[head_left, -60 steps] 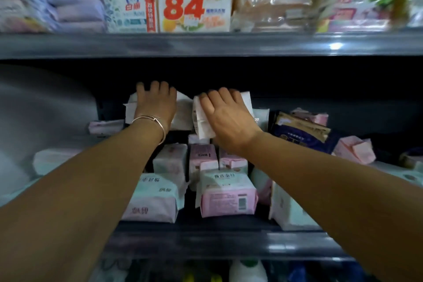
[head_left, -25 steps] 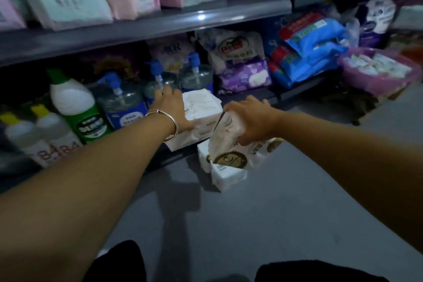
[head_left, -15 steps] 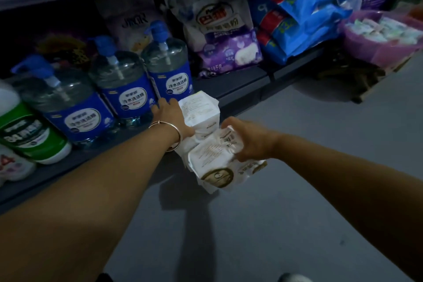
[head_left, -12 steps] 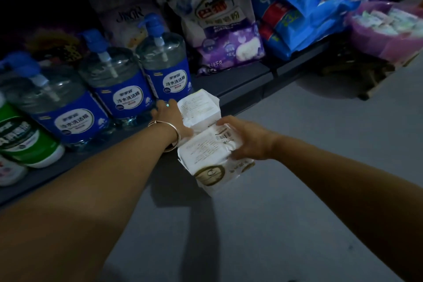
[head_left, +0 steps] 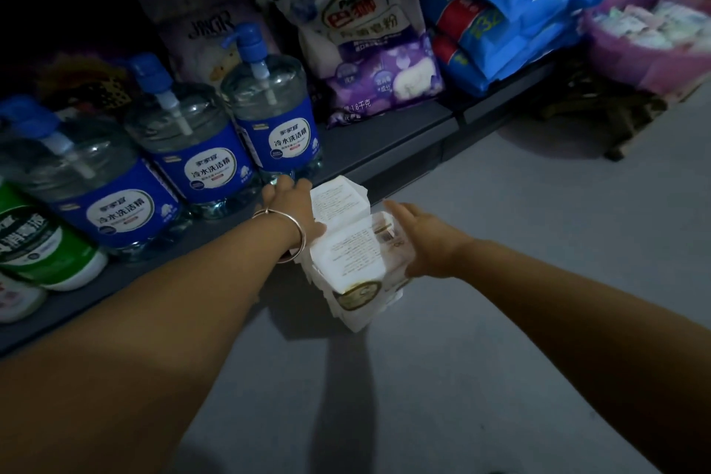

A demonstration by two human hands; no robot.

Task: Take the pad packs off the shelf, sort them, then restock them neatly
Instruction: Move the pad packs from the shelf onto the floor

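Note:
Two white pad packs are low over the grey floor in front of the bottom shelf. My left hand [head_left: 294, 210], with a thin bangle on the wrist, grips the left side of the far white pad pack [head_left: 338, 198]. My right hand [head_left: 421, 242] holds the right side of the nearer white pad pack [head_left: 356, 256], which has a gold round logo on its lower face. More white packs [head_left: 361, 310] lie stacked on the floor right beneath it. The two held packs touch each other.
The bottom shelf [head_left: 384, 142] carries blue-labelled pump bottles [head_left: 277, 115], a green-labelled bottle [head_left: 42, 242], a purple-and-white detergent bag [head_left: 369, 46] and blue tissue packs [head_left: 515, 11]. A pink basin [head_left: 650, 54] of small packs sits at the right. Grey floor [head_left: 519, 242] stretches right and toward me.
The view dropped from the pad shelf down to the floor. Both hands came down with the white packs, and the right-hand pack now rests lower on the floor stack.

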